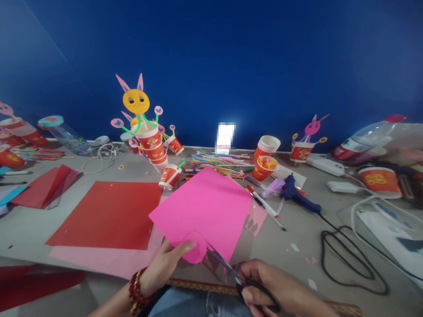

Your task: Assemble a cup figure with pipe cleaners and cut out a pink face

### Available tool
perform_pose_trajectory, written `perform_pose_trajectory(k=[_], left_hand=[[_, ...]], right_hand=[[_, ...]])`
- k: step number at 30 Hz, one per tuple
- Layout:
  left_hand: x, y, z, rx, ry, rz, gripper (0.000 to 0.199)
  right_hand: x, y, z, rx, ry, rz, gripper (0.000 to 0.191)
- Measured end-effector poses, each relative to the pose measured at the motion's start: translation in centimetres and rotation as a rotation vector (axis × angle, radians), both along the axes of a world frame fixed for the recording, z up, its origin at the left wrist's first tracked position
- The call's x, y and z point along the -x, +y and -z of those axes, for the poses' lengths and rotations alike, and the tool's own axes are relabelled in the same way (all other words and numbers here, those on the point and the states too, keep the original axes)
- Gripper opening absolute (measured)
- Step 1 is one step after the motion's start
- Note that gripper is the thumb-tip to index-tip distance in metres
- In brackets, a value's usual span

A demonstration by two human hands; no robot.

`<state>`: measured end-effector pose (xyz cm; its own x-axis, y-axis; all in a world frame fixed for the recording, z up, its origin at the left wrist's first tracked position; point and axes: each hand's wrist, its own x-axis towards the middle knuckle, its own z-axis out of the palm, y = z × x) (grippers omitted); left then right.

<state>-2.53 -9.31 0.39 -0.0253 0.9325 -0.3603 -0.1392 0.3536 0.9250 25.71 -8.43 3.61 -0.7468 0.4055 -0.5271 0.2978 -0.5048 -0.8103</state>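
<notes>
"Where's the magenta paper sheet [205, 202]?"
"Near the counter's [297, 229] front edge, left hand [165, 265] pinching its circle [198, 252]; right hand [266, 278] grips the scissors [235, 275]."
"Best technique?"
"I'd rotate the paper, not the scissors, thumb well clear."

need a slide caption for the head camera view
Left hand pinching a bright pink sheet, right hand holding black-handled scissors at its partly cut circle, red cups behind.

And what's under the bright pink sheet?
Under the bright pink sheet, pale pink paper with cut-out holes shows at right. The left hand has its thumb on top; its other fingertips and anything beneath the middle are covered.
</notes>
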Motion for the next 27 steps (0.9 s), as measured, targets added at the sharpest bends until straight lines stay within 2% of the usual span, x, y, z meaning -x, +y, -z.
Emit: perform_pose_trajectory(k=[5,8,13,19,24,27], left_hand=[[-0.2,-0.6,-1.0,0.042,-0.048,0.170,0.043],[-0.4,-0.9,-1.3,0.021,-0.092,0.218,0.036],[-0.6,-1.1,-0.9,0.009,-0.160,0.203,0.032],[-0.5,-1.0,-0.5,0.015,-0.107,0.185,0.031],[-0.6,-1.2,0.0,0.009,-0.145,0.177,0.031],[-0.9,-1.2,0.0,-0.002,-0.196,0.182,0.028]], right_hand=[[0.5,0.0,0.4,0.047,0.099,0.027,0.060],[0.8,0.0,0.5,0.078,0.129,0.091,0.061],[0.8,0.2,0.1,0.078,0.085,0.087,0.063],[0.6,0.9,-0.9,-0.038,-0.061,0.009,0.060],[0.5,1.3,-1.1,-0.044,-0.037,-0.058,0.063],[0.5,1.2,-0.8,-0.059,-0.042,-0.037,0.061]])
